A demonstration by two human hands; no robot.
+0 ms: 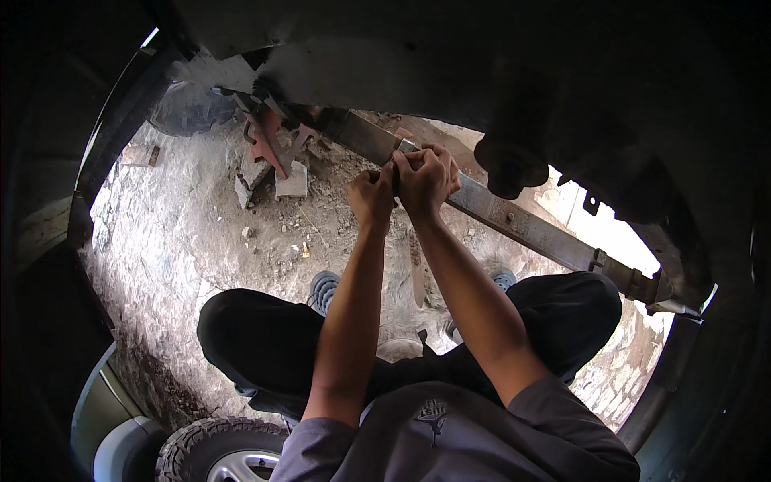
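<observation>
A long metal leaf spring runs diagonally beneath dark vehicle bodywork. My right hand is curled around a metal clamp on the spring, with its fingers over the bar. Just beside it, my left hand has its fingers bent and pressed at the same spot; what they grip is hidden by the fingers. To the left of the spring, a red metal stand rests by pale broken blocks.
A dark cylindrical part hangs at upper right. A tyre with a silver rim is at lower left beside a body panel. My bent knees sit over dusty concrete ground with rubble.
</observation>
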